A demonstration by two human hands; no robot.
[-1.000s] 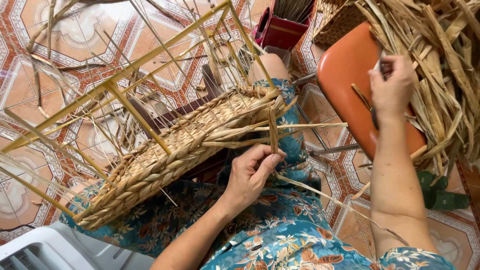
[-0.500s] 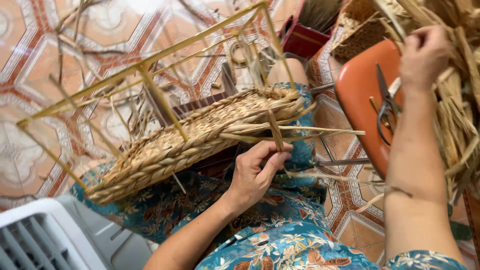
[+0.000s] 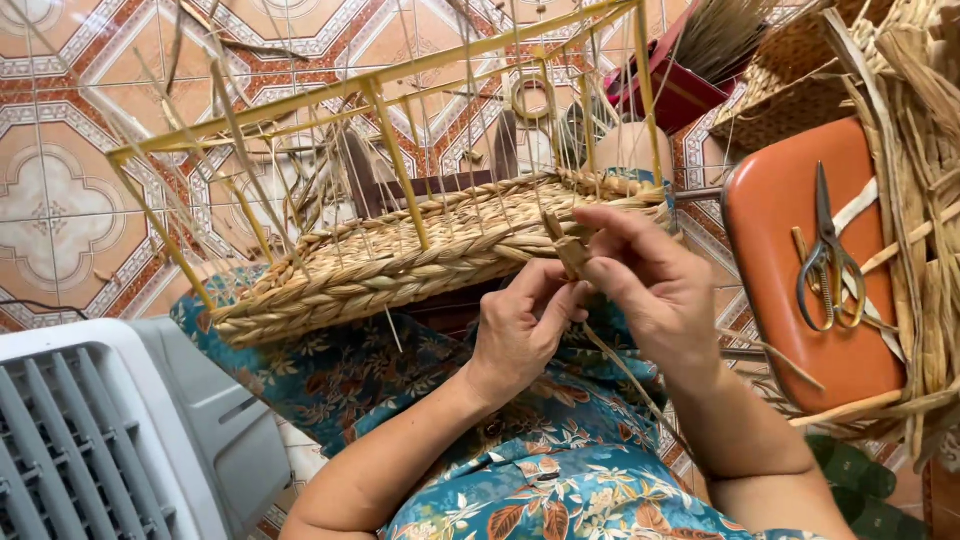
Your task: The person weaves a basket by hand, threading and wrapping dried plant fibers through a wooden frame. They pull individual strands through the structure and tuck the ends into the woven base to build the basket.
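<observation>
The flat, pale-tan strand of dried plant fibre (image 3: 572, 250) now sits pinched between both sets of your fingers, just at the near edge of the half-woven rectangular basket of braided straw on its yellow wire frame (image 3: 400, 262), which rests across your lap. A second ago your right hand (image 3: 655, 290) was away at the bundle of loose dried fibre strips (image 3: 925, 170), well off to the right of where your fingers are now; it has come back and closed its thumb and forefinger on the upper end of the strand, while your left hand (image 3: 520, 325), which stayed by the basket's edge, grips the same strand from just below. So the fetching looks finished and, by my reading, the new strand is being set into the weave. Its long tail trails down past your right wrist over the blue floral fabric (image 3: 400, 370). To the right of your fingers, a pair of metal scissors (image 3: 826, 255) lies on the orange rounded stool seat (image 3: 780, 230), untouched. Near your left forearm stands a grey-white ribbed plastic appliance (image 3: 110, 440).
</observation>
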